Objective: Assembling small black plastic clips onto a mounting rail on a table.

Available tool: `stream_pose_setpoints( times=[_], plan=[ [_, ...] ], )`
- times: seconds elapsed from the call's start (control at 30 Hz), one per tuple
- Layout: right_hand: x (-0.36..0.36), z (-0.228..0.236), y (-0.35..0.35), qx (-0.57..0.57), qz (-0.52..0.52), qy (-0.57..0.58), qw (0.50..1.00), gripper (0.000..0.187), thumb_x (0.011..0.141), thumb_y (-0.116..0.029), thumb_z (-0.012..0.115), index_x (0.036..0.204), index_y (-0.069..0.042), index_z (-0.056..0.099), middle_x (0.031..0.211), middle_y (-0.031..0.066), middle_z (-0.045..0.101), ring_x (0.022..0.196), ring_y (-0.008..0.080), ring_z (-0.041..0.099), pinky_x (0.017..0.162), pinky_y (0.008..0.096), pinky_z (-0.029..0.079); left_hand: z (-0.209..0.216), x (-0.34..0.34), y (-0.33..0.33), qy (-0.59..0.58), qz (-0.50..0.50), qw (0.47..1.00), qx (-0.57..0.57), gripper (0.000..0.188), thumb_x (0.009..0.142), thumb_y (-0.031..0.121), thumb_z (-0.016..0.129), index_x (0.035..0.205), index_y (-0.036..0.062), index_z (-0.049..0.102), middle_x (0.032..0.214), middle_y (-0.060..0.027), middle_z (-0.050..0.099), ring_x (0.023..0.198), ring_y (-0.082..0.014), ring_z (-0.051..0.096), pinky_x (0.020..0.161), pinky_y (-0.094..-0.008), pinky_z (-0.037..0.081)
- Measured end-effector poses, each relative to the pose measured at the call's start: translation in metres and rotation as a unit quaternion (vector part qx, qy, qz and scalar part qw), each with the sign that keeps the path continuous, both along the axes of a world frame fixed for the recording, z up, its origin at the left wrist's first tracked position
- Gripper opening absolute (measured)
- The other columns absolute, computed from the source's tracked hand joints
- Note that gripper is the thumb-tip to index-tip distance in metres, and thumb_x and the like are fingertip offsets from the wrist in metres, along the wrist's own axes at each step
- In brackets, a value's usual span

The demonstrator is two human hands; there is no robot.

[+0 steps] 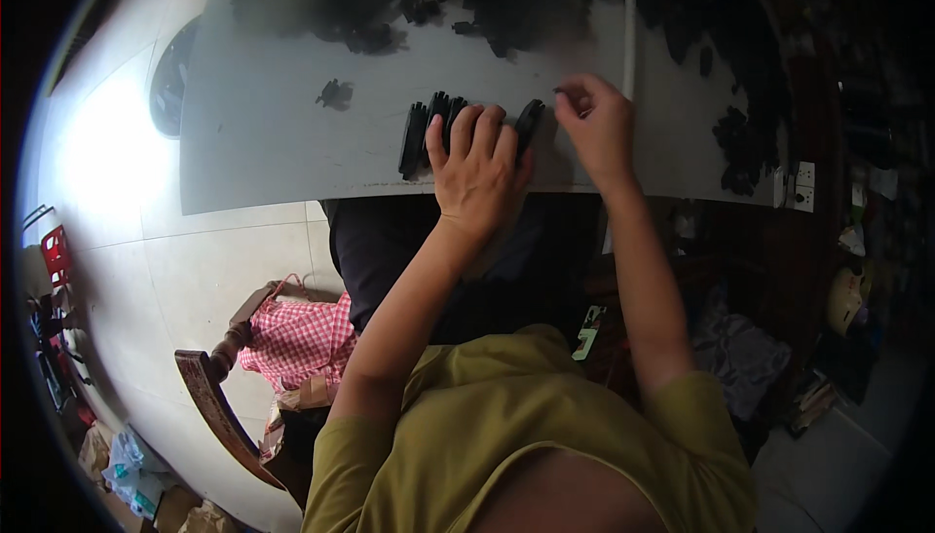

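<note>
While the half-spread left hand (475,165) clasps black toothed strips (413,141) on the grey tabletop (258,143) and the right hand (601,129) pinches a dark bit (559,92), the strips seem light, stiff, best gripped along their sides.

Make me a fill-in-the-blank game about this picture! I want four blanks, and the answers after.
1. The pieces by the left hand are coloured ____.
2. The hand nearer the white strip is the ____ one.
3. The pink cloth has a ____ pattern.
4. The shirt has ____ sleeves, leaving the forearms bare.

Missing words: black; right; checked; short.
</note>
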State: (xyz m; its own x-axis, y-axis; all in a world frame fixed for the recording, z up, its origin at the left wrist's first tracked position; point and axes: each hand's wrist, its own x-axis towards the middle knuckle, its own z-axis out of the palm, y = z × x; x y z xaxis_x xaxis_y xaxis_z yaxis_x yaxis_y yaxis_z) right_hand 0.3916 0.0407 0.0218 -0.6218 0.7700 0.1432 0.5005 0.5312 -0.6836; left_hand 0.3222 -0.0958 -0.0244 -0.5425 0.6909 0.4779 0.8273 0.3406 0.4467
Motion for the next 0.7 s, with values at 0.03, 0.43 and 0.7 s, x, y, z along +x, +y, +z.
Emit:
stream_pose_setpoints(
  times=[0.03, 0.43, 0.7],
  plan=[
    [0.002, 0.001, -0.005, 0.001, 0.001, -0.003, 1.000, 0.015, 0.077, 0.000, 0.067, 0.092, -0.001, 0.067, 0.074, 0.0051, 0.064, 0.067, 0.0099, 0.062, 0.059, 0.0227, 0.048, 0.001, 0.000, 0.000, -0.003, 0.001, 1.000, 0.001, 0.027, 0.075, 0.029, 0.066, 0.092, 0.0103, 0.059, 0.115, -0.0032, 0.055, 0.117, -0.0226, 0.047, 0.105, -0.0502, 0.025],
    [-0.011, 0.001, -0.032, 0.266, 0.063, -0.233, 0.933, 0.005, 0.077, -0.007, 0.063, 0.077, -0.002, 0.065, 0.083, 0.0162, 0.063, 0.074, 0.0331, 0.065, 0.066, 0.0400, 0.054, -0.007, 0.005, -0.001, 0.010, 0.015, 1.000, 0.016, 0.027, 0.074, 0.031, 0.066, 0.092, 0.0122, 0.059, 0.113, -0.0017, 0.057, 0.115, -0.0217, 0.049, 0.105, -0.0490, 0.026],
    [-0.023, 0.017, -0.039, 0.291, 0.089, -0.306, 0.902, 0.008, 0.074, -0.007, 0.062, 0.075, -0.002, 0.068, 0.085, 0.0193, 0.065, 0.079, 0.0336, 0.067, 0.069, 0.0411, 0.055, -0.010, 0.001, 0.005, 0.044, 0.024, 0.998, -0.022, 0.015, 0.076, 0.022, 0.058, 0.090, 0.0159, 0.059, 0.109, 0.0028, 0.057, 0.112, -0.0178, 0.051, 0.103, -0.0478, 0.026]
  ],
)
